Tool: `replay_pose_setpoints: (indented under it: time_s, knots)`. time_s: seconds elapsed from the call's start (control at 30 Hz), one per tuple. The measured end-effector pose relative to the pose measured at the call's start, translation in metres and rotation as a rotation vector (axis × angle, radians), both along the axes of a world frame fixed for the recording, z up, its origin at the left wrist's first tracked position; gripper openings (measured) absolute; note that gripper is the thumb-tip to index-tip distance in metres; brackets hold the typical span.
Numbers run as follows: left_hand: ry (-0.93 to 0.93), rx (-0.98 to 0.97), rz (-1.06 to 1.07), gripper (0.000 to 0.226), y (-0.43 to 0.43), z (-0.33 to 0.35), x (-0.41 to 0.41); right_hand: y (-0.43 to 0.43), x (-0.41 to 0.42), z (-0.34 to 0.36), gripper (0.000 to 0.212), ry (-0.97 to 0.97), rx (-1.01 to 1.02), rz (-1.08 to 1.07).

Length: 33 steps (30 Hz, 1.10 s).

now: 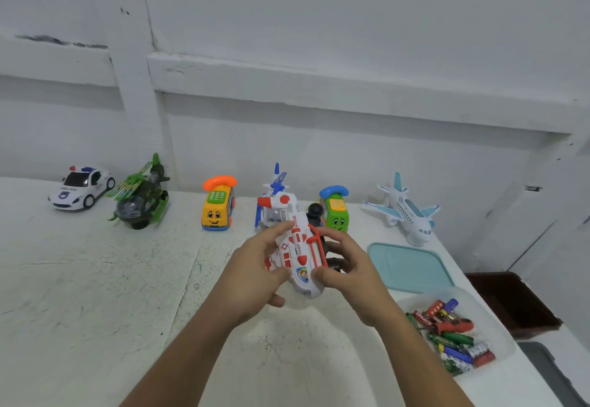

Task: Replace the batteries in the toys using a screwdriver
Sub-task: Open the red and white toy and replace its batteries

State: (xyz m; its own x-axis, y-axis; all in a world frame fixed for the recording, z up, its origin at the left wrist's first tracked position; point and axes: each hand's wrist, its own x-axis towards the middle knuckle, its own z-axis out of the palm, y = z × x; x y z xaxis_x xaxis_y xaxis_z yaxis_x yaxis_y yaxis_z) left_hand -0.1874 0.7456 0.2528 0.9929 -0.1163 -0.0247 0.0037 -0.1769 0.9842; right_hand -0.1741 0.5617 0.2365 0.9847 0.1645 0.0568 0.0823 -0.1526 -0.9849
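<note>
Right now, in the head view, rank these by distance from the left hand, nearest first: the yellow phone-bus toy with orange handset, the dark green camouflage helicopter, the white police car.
1. Yellow phone-bus toy, just beyond the left hand.
2. Dark green camouflage helicopter, farther left.
3. White police car, far left.

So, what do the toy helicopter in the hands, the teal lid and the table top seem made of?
The toy helicopter: likely hard moulded plastic, glossy; its white shell shines. The teal lid: probably plastic, smooth satin; moulded rim, even colour. The table top: painted white, matt; worn, speckled paint; what lies beneath is unclear.
</note>
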Motion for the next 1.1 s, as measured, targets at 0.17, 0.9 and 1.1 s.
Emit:
replay_pose_setpoints:
  time_s: [0.17, 0.9, 1.1]
  knots:
    - [-0.279, 0.118, 0.267, 0.07, 0.004, -0.008, 0.001, -0.001, 0.002, 0.0, 0.067, 0.031, 0.126, -0.014]
    - [-0.111, -0.308, -0.03, 0.108, -0.003, -0.034, 0.003, 0.007, 0.018, -0.005, 0.069, 0.103, 0.304, -0.017]
    - [-0.17, -0.203, 0.082, 0.102, 0.007, -0.042, 0.006, 0.022, 0.018, -0.011, 0.049, 0.065, 0.043, 0.027]
